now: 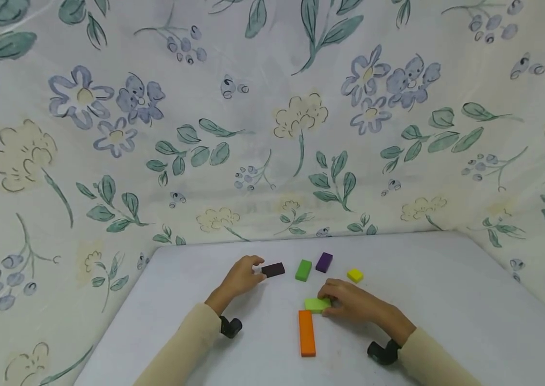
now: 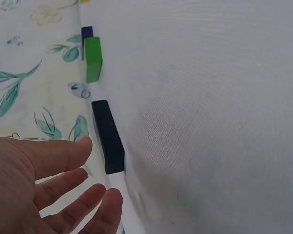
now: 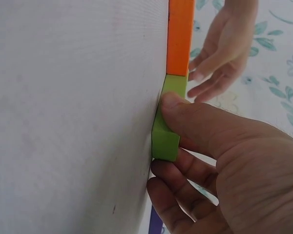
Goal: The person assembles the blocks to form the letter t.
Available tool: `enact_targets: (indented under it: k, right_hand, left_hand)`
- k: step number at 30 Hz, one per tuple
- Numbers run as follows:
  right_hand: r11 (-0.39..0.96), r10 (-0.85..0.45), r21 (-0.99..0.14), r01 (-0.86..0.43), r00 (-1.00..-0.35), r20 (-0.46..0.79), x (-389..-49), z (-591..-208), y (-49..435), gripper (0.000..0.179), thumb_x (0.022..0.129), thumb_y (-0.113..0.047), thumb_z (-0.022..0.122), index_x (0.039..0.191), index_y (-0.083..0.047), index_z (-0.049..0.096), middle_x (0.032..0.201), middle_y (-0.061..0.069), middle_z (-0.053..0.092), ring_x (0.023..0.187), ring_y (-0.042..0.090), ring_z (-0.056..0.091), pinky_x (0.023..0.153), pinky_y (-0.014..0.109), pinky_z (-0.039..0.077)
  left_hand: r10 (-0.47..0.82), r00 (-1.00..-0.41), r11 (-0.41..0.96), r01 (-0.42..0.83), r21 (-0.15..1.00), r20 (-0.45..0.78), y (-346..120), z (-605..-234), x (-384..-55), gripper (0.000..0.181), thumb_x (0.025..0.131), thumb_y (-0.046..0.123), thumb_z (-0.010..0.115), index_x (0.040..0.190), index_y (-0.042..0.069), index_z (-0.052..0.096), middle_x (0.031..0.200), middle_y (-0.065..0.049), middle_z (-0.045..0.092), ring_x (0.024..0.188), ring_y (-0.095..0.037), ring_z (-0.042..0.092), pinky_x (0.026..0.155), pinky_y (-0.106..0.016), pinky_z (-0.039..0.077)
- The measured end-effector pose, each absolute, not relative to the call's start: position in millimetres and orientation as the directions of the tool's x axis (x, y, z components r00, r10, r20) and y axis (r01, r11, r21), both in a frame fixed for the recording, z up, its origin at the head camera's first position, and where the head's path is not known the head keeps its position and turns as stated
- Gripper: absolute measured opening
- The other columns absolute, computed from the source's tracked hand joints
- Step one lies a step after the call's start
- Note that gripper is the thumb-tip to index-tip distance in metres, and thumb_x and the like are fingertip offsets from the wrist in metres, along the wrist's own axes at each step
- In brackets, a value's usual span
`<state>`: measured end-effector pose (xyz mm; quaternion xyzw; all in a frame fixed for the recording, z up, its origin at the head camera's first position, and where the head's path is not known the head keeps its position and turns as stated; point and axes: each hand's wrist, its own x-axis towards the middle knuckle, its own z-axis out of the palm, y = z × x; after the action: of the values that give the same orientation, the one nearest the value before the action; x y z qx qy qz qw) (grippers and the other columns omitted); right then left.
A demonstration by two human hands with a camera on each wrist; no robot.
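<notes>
My right hand [image 1: 350,301] pinches a lime-green block [image 1: 315,305] between thumb and fingers, and the block lies flat on the table. In the right wrist view the thumb presses one face of the lime-green block [image 3: 164,146], whose far end meets the orange block [image 3: 180,39]. That long orange block [image 1: 307,333] points toward me. At the left end of a dark brown block [image 1: 273,269] is my left hand [image 1: 241,276], thumb and fingers spread apart. The left wrist view has these fingers beside the dark block [image 2: 107,136], not closed round it.
Behind the lime-green block lie a green block [image 1: 303,270] and a purple block [image 1: 324,262], with a small yellow block [image 1: 355,275] to their right. All are on a white table [image 1: 205,343]. A flowered cloth [image 1: 272,161] hangs along the table's back edge.
</notes>
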<state>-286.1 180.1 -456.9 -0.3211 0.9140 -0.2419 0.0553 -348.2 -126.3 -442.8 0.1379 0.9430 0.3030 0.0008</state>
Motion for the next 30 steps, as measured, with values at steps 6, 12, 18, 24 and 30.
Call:
enact_targets:
  k: [6, 12, 18, 24, 30]
  right_hand:
    - [0.672, -0.614, -0.478, -0.565, -0.786, 0.066, -291, -455, 181, 0.028, 0.088, -0.028, 0.078, 0.113, -0.016, 0.07, 0.103, -0.01, 0.062, 0.091, 0.005, 0.054, 0.089, 0.025, 0.056]
    - [0.673, -0.615, -0.493, -0.552, -0.787, 0.041, -293, -458, 180, 0.028, 0.087, -0.028, 0.078, 0.113, -0.017, 0.07, 0.103, -0.012, 0.061, 0.09, 0.003, 0.053, 0.087, 0.021, 0.055]
    - [0.674, -0.614, -0.494, -0.549, -0.789, 0.038, -294, -458, 178, 0.028, 0.086, -0.027, 0.079, 0.112, -0.017, 0.071, 0.103, -0.011, 0.061, 0.088, 0.003, 0.053, 0.086, 0.021, 0.055]
    - [0.674, -0.611, -0.507, -0.537, -0.791, 0.024, -293, -461, 179, 0.029, 0.087, -0.028, 0.079, 0.112, -0.018, 0.071, 0.103, -0.012, 0.061, 0.089, 0.003, 0.053, 0.086, 0.021, 0.054]
    - [0.68, -0.604, -0.509, -0.528, -0.797, 0.018, -292, -461, 181, 0.029, 0.087, -0.03, 0.079, 0.112, -0.018, 0.071, 0.102, -0.012, 0.061, 0.088, 0.003, 0.053, 0.086, 0.021, 0.055]
  left_hand:
    - [0.254, -0.964, 0.778, 0.251, 0.577, 0.076, -123, -441, -358, 0.04, 0.089, 0.013, 0.074, 0.126, 0.001, 0.065, 0.124, -0.019, 0.065, 0.106, -0.031, 0.064, 0.094, -0.047, 0.053]
    - [0.239, -0.969, 0.79, 0.23, 0.568, 0.059, -123, -445, -359, 0.04, 0.088, 0.013, 0.075, 0.125, 0.001, 0.065, 0.12, -0.018, 0.067, 0.107, -0.031, 0.064, 0.095, -0.047, 0.053]
    - [0.246, -0.968, 0.772, 0.23, 0.592, 0.054, -122, -449, -360, 0.042, 0.083, 0.01, 0.079, 0.122, 0.0, 0.067, 0.117, -0.017, 0.067, 0.108, -0.03, 0.063, 0.098, -0.048, 0.051]
    - [0.258, -0.964, 0.773, 0.245, 0.586, 0.063, -120, -452, -361, 0.041, 0.08, 0.007, 0.081, 0.118, -0.002, 0.069, 0.115, -0.016, 0.069, 0.104, -0.027, 0.064, 0.095, -0.046, 0.053]
    - [0.241, -0.968, 0.782, 0.237, 0.576, 0.072, -116, -451, -360, 0.033, 0.081, 0.004, 0.078, 0.113, -0.001, 0.071, 0.109, -0.015, 0.07, 0.098, -0.025, 0.065, 0.09, -0.044, 0.053]
